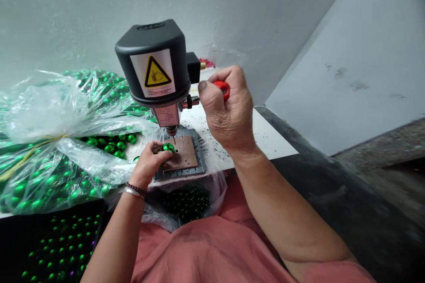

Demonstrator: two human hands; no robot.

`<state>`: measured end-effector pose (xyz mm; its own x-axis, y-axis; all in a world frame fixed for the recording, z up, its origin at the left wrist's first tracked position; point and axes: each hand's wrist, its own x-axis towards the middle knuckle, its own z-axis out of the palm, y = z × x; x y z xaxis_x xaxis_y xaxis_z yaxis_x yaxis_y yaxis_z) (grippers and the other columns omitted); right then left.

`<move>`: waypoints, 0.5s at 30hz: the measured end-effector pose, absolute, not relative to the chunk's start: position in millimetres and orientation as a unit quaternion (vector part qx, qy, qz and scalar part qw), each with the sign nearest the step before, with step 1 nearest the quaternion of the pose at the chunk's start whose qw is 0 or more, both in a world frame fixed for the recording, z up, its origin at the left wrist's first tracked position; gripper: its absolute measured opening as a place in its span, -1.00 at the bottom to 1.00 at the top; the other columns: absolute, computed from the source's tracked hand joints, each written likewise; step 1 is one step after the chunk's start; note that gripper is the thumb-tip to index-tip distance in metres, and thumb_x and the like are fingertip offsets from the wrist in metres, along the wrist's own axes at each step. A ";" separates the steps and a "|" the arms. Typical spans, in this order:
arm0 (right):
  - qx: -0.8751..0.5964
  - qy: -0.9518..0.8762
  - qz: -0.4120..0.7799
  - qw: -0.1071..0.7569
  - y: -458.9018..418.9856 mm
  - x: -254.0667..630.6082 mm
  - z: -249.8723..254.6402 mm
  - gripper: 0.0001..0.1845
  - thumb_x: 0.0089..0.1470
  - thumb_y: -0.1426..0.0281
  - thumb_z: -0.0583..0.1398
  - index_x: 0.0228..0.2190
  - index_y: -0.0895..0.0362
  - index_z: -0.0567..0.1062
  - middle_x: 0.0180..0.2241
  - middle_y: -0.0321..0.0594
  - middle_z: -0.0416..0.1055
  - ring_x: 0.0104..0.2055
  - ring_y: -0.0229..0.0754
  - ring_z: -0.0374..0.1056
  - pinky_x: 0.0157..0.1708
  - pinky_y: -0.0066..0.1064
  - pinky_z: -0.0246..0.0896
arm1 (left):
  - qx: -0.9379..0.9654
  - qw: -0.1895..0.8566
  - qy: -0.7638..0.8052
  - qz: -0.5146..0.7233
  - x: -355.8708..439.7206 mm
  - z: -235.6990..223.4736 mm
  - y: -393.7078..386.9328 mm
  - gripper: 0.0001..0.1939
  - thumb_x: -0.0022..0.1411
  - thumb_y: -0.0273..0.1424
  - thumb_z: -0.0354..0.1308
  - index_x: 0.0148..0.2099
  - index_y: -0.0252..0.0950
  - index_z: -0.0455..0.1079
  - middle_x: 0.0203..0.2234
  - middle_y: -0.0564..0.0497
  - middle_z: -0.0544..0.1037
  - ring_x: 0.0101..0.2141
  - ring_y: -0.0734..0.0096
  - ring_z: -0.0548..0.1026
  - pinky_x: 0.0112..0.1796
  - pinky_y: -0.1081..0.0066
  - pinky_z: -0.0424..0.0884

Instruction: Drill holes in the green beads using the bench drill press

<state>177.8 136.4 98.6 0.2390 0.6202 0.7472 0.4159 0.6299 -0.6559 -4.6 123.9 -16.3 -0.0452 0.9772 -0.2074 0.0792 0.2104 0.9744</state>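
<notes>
A small bench drill (pixel 156 70) with a black head and a yellow warning label stands on a white table. My right hand (pixel 227 108) is closed around the red knob of its lever (pixel 223 88). My left hand (pixel 149 163) pinches a shiny green bead (pixel 168 147) and holds it on the brown plate (pixel 184 152) of the drill base, right under the bit (pixel 172 133).
A large clear plastic bag (pixel 49 141) full of green beads lies at the left on the table (pixel 265 135). Another bag of beads (pixel 187 201) hangs at my lap below the drill. Black drill chips are strewn on the table. A grey wall rises behind.
</notes>
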 end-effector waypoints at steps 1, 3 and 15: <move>-0.423 -0.611 0.085 0.663 136.1 178.0 98.7 -0.76 0.04 0.20 0.09 -0.46 0.13 0.23 -0.59 -0.46 0.08 -0.58 -0.53 0.01 -0.56 -0.64 0.05 | 0.482 0.487 0.595 0.421 -4.1 -17.1 125.3 -0.58 -0.14 -0.33 0.28 -0.20 -0.30 0.27 -0.34 -0.02 0.54 -0.35 0.34 0.50 -0.43 0.46 0.34; -0.422 -0.610 0.098 0.663 135.7 178.5 98.9 -0.75 0.03 0.20 0.09 -0.46 0.13 0.23 -0.60 -0.47 0.07 -0.59 -0.53 0.00 -0.57 -0.64 0.05 | 0.532 0.410 0.629 0.390 -2.9 -18.6 128.3 -0.59 -0.13 -0.32 0.27 -0.17 -0.31 0.35 -0.27 -0.04 0.55 -0.28 0.32 0.50 -0.31 0.40 0.37; -0.416 -0.623 0.092 0.656 133.7 180.7 99.0 -0.76 0.07 0.20 0.06 -0.44 0.12 0.23 -0.56 -0.45 0.06 -0.57 -0.54 0.02 -0.53 -0.65 0.08 | 0.643 0.229 0.701 0.205 7.7 -11.0 134.9 -0.55 -0.04 -0.30 0.21 -0.04 -0.24 0.43 -0.30 0.01 0.57 -0.32 0.36 0.49 -0.28 0.43 0.35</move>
